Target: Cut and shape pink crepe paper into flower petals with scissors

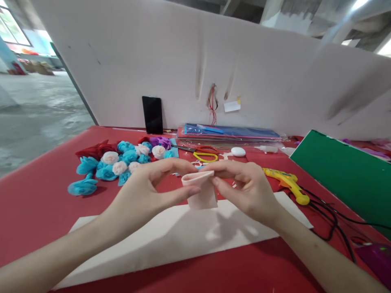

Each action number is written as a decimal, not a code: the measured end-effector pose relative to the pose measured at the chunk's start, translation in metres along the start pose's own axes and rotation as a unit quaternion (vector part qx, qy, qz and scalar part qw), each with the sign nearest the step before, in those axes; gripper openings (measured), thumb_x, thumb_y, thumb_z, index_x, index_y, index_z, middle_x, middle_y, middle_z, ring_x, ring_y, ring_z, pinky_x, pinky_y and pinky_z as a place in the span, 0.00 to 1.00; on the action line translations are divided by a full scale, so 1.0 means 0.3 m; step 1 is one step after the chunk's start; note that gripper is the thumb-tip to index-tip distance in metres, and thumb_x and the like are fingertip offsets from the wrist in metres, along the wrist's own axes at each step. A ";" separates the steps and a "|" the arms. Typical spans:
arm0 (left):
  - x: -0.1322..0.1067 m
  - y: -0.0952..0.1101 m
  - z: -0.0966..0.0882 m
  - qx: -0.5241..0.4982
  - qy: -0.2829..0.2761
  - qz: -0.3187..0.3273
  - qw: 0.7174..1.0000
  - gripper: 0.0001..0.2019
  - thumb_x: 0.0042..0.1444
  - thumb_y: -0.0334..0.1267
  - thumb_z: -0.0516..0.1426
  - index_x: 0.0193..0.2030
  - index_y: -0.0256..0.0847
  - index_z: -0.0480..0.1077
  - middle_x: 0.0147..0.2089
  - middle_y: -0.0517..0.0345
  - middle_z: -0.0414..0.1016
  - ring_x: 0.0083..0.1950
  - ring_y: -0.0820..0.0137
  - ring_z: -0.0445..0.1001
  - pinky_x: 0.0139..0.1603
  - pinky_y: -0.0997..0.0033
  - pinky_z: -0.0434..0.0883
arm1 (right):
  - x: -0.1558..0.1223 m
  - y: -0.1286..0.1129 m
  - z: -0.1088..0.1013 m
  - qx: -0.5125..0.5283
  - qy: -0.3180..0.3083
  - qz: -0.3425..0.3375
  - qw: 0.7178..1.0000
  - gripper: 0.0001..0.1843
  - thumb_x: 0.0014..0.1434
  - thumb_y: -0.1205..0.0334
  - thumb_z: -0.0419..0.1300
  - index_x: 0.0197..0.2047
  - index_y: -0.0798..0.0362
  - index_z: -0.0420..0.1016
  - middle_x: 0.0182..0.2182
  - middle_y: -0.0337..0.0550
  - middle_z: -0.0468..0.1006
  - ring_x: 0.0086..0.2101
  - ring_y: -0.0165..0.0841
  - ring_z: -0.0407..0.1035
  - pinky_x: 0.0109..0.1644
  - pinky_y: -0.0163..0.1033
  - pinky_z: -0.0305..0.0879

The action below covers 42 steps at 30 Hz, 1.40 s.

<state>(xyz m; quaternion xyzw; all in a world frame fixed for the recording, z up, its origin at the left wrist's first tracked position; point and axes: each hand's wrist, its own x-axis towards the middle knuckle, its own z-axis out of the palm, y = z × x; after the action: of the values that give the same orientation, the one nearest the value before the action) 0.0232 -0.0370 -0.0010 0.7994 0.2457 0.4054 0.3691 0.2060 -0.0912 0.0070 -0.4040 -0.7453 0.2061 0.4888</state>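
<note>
A small pale pink foam piece (201,189), folded over at its top, is held above the table between both hands. My left hand (152,189) pinches its left side with thumb below and fingers curled over the top. My right hand (244,185) pinches its right edge with thumb and forefinger. Beneath the hands lies a large pale pink foam sheet (171,240) on the red table (36,195).
A pile of blue, white, purple and red foam flowers (116,165) lies at the back left. Scissors (204,154), a white oval object (238,151), a yellow glue gun (287,183) with black cable, a green board (345,175), packed foam sheets (229,132) and a black phone (152,114) stand behind.
</note>
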 end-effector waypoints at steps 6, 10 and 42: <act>-0.008 0.017 -0.016 0.034 0.053 0.008 0.998 0.03 0.48 0.34 0.62 0.26 0.46 0.76 0.26 0.67 0.79 0.26 0.74 0.76 0.26 0.82 0.73 | -0.010 -0.004 0.004 -0.009 0.017 -0.053 0.998 0.15 0.53 0.77 0.54 0.41 0.55 0.74 0.35 0.39 0.80 0.35 0.25 0.74 0.37 0.27 0.72; -0.008 0.025 -0.016 0.001 0.071 -0.023 0.997 0.02 0.46 0.33 0.64 0.25 0.44 0.77 0.26 0.65 0.80 0.25 0.72 0.77 0.24 0.80 0.74 | -0.012 -0.009 0.004 0.010 0.018 -0.041 0.999 0.14 0.53 0.77 0.55 0.41 0.56 0.73 0.35 0.38 0.80 0.35 0.24 0.74 0.38 0.24 0.71; 0.000 -0.017 0.028 0.039 -0.016 -0.091 0.995 0.16 0.57 0.42 0.52 0.21 0.38 0.64 0.17 0.68 0.60 0.19 0.79 0.57 0.17 0.81 0.53 | -0.024 -0.013 0.094 0.190 0.016 0.230 0.954 0.08 0.57 0.62 0.56 0.28 0.57 0.70 0.20 0.33 0.67 0.21 0.21 0.62 0.24 0.25 0.62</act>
<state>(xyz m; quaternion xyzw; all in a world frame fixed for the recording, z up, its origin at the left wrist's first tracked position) 0.0297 -0.0372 -0.0083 0.7939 0.3273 0.3476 0.3765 0.1806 -0.0968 -0.0068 -0.4672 -0.5711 0.4445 0.5079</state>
